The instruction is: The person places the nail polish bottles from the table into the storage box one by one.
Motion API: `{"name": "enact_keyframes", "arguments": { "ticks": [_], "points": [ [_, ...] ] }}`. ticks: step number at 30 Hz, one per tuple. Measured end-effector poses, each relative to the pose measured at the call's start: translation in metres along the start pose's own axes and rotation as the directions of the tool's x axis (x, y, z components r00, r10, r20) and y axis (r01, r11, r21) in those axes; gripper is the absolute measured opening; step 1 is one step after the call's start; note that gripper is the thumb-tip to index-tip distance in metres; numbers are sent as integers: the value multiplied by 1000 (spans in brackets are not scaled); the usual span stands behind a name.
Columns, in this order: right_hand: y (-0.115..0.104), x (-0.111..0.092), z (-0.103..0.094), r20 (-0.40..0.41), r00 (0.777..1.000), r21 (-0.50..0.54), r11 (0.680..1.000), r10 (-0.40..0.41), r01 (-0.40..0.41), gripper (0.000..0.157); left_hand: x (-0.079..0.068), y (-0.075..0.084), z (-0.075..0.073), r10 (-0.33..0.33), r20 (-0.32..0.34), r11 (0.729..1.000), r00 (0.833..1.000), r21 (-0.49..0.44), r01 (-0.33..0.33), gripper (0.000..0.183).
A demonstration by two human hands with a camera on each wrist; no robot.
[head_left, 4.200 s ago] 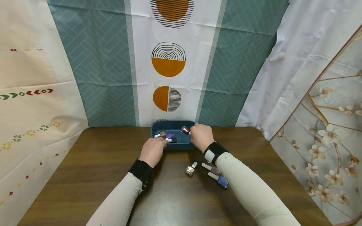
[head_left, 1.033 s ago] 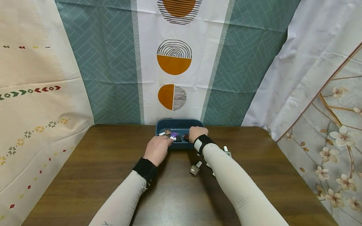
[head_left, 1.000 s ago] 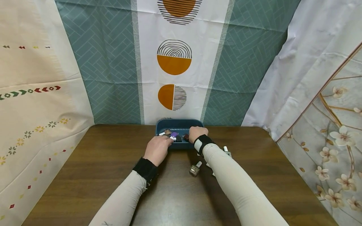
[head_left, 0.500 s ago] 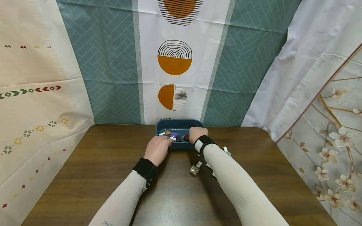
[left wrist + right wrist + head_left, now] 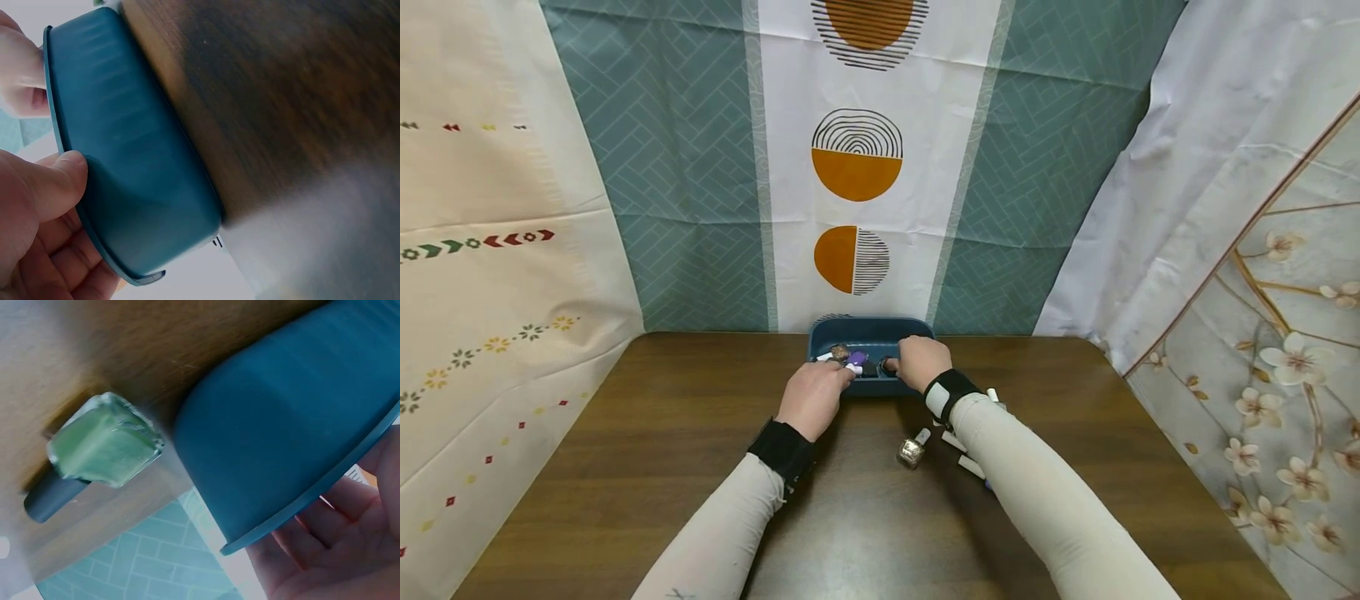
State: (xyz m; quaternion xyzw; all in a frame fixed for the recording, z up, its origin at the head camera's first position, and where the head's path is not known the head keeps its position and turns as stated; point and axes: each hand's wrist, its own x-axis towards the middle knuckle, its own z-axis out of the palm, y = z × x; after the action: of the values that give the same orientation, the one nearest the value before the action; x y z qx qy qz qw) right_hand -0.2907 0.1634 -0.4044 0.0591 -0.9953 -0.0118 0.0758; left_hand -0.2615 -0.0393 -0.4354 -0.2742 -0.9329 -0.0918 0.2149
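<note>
My left hand [image 5: 811,398] grips the near rim of a dark blue plastic bin [image 5: 131,144], thumb outside and fingers inside. Several nail polish bottles lie in the bin, among them a purple one [image 5: 857,358] and a glittery brown one [image 5: 839,352]. My right hand [image 5: 922,363] reaches over the bin's right end, one finger extended onto a dark nail polish bottle [image 5: 885,368] inside. In the right wrist view its other fingers lie loosely bent behind the rim, partly hidden. A green nail polish bottle [image 5: 106,447] with a dark cap lies just outside the bin.
A glittery nail polish bottle [image 5: 911,452] lies on the brown wooden table [image 5: 685,467] in front of the bin. White caps [image 5: 972,466] of more bottles show from under my right forearm. Patterned cloth [image 5: 700,183] hangs behind the table.
My right hand has lowered the dark red bottle into the bin; a finger now extends over it, the hand shifted slightly. The left hand keeps its grip on the rim.
</note>
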Motion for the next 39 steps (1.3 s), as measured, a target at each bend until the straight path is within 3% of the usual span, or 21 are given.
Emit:
{"name": "enact_keyframes", "arguments": {
  "ticks": [3, 9, 16, 26, 39],
  "points": [
    [0, -5, -1, -60, 997, 20, 999, -47, 48, 35, -1, 0, -1, 5, 2, 1000, 1000, -3, -5, 13],
    [4, -14, -4, -160, 978, 29, 990, -134, 141, 53, -1, -1, 0, 27, -30, 1000, 999, 8, -27, 11],
    [7, -28, -6, -219, 964, 38, 986, -149, 161, 63, 0, -2, 3, 19, -36, 1000, 999, 8, -19, 10],
    [28, -50, -7, -214, 965, 9, 987, -152, 158, 71, 0, -2, 3, 18, -34, 1000, 999, 2, -18, 11],
    [44, -78, -7, -197, 963, -7, 982, -185, 187, 73, 2, -1, 0, 6, 16, 1000, 1000, -2, -6, 13]
  ]
}}
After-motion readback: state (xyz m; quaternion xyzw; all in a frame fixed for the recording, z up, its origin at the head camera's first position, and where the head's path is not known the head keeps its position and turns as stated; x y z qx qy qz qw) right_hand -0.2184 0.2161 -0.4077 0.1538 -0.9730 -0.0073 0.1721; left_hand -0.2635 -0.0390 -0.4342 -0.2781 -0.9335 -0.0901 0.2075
